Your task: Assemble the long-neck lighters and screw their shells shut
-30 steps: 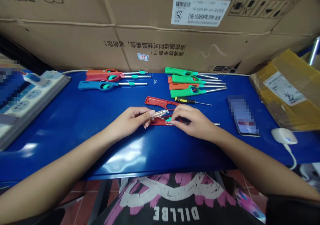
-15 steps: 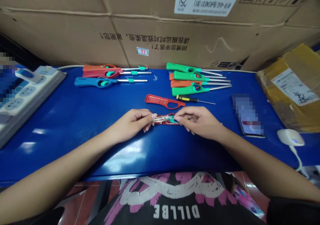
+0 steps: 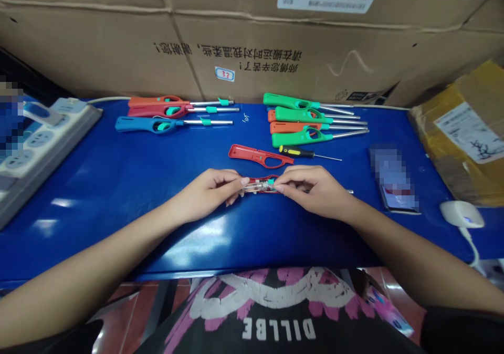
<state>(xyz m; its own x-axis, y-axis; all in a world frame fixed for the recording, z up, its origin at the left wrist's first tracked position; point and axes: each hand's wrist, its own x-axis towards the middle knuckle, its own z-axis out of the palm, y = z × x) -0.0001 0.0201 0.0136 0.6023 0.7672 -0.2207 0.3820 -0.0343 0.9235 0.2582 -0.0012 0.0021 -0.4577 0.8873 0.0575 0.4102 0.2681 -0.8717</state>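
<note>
My left hand [image 3: 220, 187] is closed, thumb and fingers pinching a clear gas tank [image 3: 255, 186] with a metal-coloured end. Facing it, my right hand [image 3: 315, 188] is also closed, its fingertips pinched at the tank's right end beside a small green trigger [image 3: 271, 182]. What exactly those fingertips hold is hidden. Under both hands lies a red lighter shell half [image 3: 271, 177], mostly covered; a metal tip [image 3: 350, 191] shows past my right hand. The other red shell half [image 3: 252, 155] lies just beyond, with a black-and-yellow screwdriver [image 3: 297, 151] at its right end.
Several long-necked lighters, among them a blue one [image 3: 147, 125] at back left and a green one [image 3: 297, 137] at back right, lie before a large cardboard box [image 3: 129, 49]. A power strip [image 3: 55, 133] is left; a phone [image 3: 394, 178] and white device [image 3: 461, 214] are right.
The view has tilted down slightly. Both hands keep their pinch over the red shell half, and the tank's right end now sits closer to my right fingertips. A metal tip now shows beyond my right hand.
</note>
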